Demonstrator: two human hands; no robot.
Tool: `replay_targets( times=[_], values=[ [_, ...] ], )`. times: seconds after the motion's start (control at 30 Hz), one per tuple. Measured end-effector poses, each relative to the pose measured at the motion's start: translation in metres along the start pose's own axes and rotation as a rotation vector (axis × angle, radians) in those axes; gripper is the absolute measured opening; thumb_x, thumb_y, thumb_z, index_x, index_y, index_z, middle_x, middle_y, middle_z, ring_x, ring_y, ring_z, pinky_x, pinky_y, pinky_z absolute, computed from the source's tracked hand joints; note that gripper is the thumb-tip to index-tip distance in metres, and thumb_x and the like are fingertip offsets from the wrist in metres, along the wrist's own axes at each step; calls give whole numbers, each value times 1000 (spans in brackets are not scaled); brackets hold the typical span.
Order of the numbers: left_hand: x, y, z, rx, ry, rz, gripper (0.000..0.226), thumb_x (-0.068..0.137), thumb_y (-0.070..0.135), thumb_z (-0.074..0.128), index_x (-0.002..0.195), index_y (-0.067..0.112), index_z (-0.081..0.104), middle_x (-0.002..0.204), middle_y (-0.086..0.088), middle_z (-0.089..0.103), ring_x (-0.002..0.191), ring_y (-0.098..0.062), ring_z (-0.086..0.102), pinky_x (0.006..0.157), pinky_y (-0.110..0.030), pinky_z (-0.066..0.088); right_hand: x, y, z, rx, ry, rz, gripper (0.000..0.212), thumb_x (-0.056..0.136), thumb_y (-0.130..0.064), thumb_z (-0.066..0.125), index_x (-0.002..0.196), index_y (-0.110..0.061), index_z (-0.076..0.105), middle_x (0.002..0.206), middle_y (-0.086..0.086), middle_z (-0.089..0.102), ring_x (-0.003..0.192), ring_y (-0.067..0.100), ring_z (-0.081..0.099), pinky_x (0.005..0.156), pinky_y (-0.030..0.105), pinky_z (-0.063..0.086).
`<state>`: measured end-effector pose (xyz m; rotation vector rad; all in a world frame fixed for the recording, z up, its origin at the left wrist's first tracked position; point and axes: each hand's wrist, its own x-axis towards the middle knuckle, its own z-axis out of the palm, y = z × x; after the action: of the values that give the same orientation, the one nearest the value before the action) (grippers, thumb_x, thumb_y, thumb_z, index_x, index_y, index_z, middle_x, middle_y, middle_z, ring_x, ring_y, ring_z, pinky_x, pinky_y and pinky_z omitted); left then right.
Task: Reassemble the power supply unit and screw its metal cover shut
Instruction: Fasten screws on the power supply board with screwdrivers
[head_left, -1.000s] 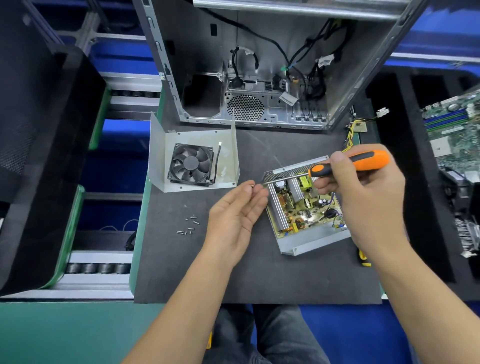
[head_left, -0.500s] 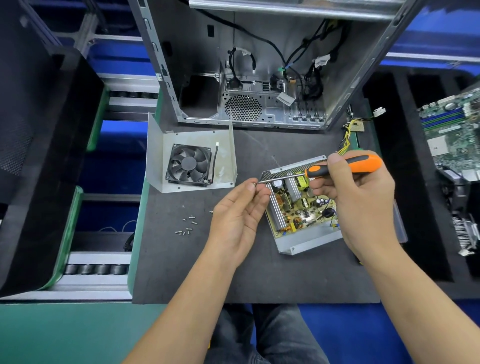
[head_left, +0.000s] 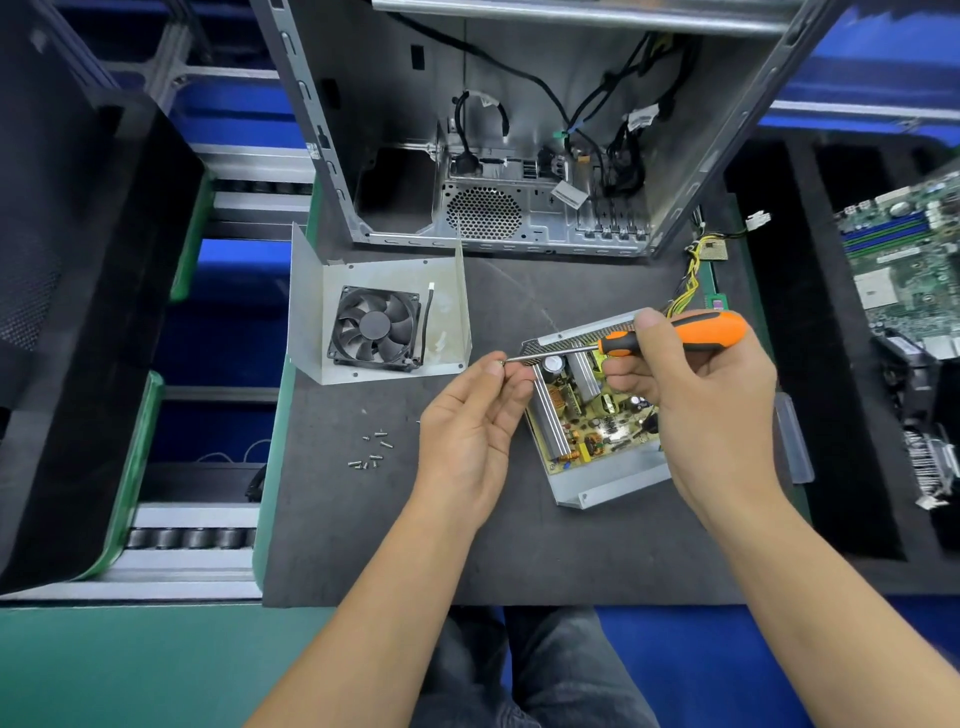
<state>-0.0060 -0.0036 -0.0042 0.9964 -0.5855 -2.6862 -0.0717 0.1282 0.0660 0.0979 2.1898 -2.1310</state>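
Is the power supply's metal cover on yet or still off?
Off. The metal cover, fan attached, lies apart on the mat, left of the power supply, whose circuit board is exposed.

Both bare forearms reaching in from six o'clock, raised above the work surface. Left hand (head_left: 470, 415) palm turned inward, thumb and forefinger tips pinched together at twelve o'clock, something tiny between them. Right hand (head_left: 696, 395) at three o'clock of the left, fingers curled round an orange-handled screwdriver (head_left: 675, 340), shaft pointing toward nine o'clock at the left fingertips.
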Motion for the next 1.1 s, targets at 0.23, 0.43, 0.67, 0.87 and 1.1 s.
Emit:
replay_targets(
  times=[0.23,0.43,0.67,0.87,1.1],
  values=[
    [3,-1,-1,-11,48,41,10,96,0,58,100,-1,67,81,-10,73,75,-15,73,72,-21,57,-1,5,6,10,21,50,32,93,-17,69,100,11,55,79,18,72,67,28,73,62,29,58],
    [4,-1,3,-31,74,38,9,96,0,59,99,-1,68,81,-10,73,76,-16,73,71,-21,58,-4,8,9,-33,56,34,33,93,-21,69,101,8,56,77,14,72,67,26,73,63,29,58],
    [4,0,6,-75,91,21,8,95,0,59,98,-1,67,77,-9,72,73,-15,72,69,-21,58,-6,13,11,-77,57,21,35,93,-25,68,102,7,56,75,9,74,68,25,74,68,37,60],
    [5,0,8,-83,106,21,8,95,0,59,95,-1,67,76,-9,71,71,-15,72,68,-21,58,-9,12,12,-122,59,-6,36,93,-26,66,100,7,56,71,6,73,66,24,74,70,46,62],
    [3,-1,10,-94,110,17,8,96,0,59,95,-1,67,75,-9,71,71,-15,72,67,-21,58,-12,10,13,-149,63,-19,32,92,-29,66,99,1,56,73,4,73,67,24,74,72,50,61]
  ],
)
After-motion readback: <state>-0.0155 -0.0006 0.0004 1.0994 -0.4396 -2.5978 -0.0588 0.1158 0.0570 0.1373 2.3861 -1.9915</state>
